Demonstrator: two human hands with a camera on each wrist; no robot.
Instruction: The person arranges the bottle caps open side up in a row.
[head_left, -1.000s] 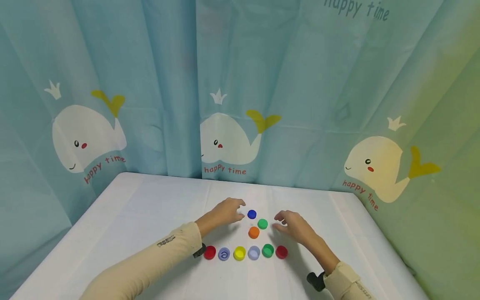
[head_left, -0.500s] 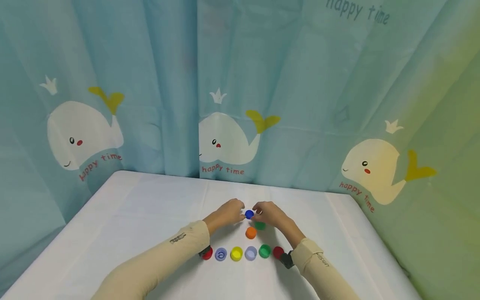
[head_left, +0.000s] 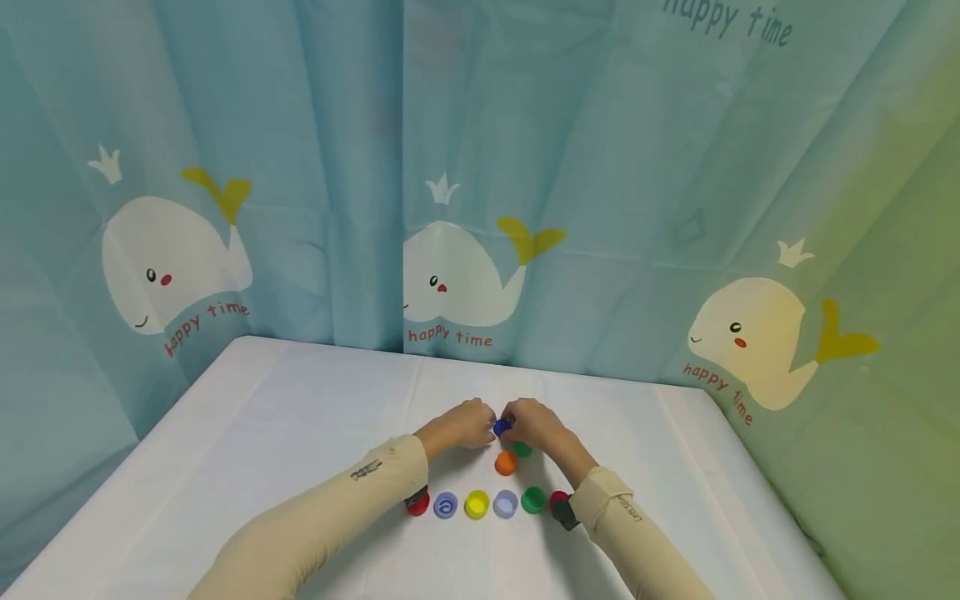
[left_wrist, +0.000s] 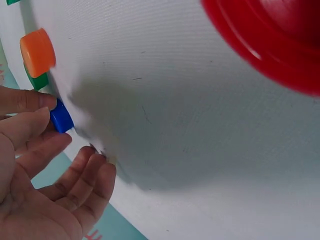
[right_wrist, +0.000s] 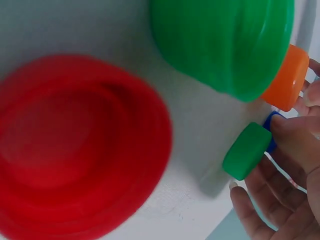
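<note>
Okay, so using the orange cap as the landmark: the blue cap sits just beyond it, between the two hands. Right hand looks to be pinching that blue one, thumb on its side, I'd guess because it's small and fingertips are about the only grip that fits. Left hand has thumb and fingers bent around its other side, maybe to steady it, but I honestly can't tell if they're touching. Nearer the person than the orange cap there's a row of six hollow caps on the table, with the yellow cap among them, all open side up and spaced out, probably so each is easy to get at. As for what's hidden: the green cap just past the orange cap is half behind the right hand, dark wrist gear covers bits of the red caps at the row's ends, and the blue one is mostly fingers. Can't tell if it's off the table, either.
</note>
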